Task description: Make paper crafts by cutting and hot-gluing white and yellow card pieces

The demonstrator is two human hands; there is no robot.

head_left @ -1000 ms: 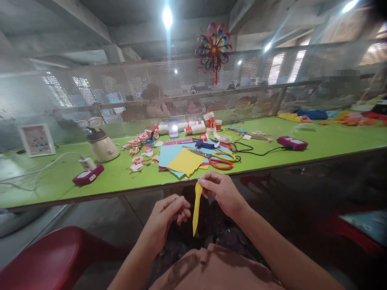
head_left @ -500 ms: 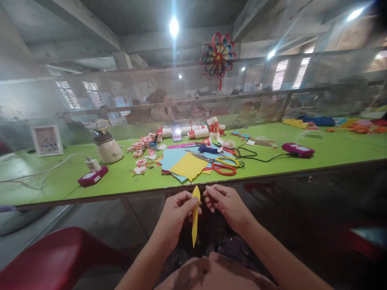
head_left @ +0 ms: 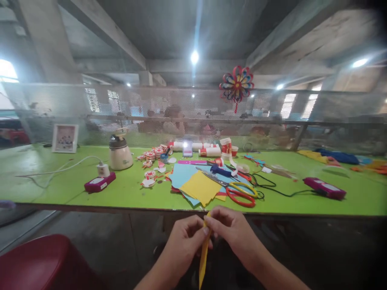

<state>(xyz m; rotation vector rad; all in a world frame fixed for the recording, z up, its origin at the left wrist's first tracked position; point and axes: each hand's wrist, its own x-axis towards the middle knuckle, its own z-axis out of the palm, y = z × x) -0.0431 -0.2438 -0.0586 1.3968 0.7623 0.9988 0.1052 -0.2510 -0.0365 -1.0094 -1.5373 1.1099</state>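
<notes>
A narrow folded piece of yellow paper (head_left: 203, 257) hangs between my hands, just off the front edge of the green table (head_left: 145, 201). My left hand (head_left: 190, 237) pinches it around its middle, thumb on top. Near its upper tip my right hand (head_left: 228, 225) is closed on the same piece with thumb and fingers. On the table straight ahead lie yellow sheets (head_left: 201, 187) over light blue sheets (head_left: 178, 175). Scissors with red and yellow handles (head_left: 242, 193) rest partly on them, beside a dark blue glue gun (head_left: 220, 170).
To the left stand a beige kettle-like jug (head_left: 120, 155), a purple power strip (head_left: 99, 182) and a white picture frame (head_left: 65, 138). Red-and-white paper pieces (head_left: 155, 153) and a phone (head_left: 187, 149) lie further back. Another purple power strip (head_left: 325, 188) is at right. A red chair (head_left: 39, 262) stands lower left.
My right hand has come over to the yellow paper and taken hold of its upper end; before, it was apart from it. The camera view has tilted up and turned slightly left.
</notes>
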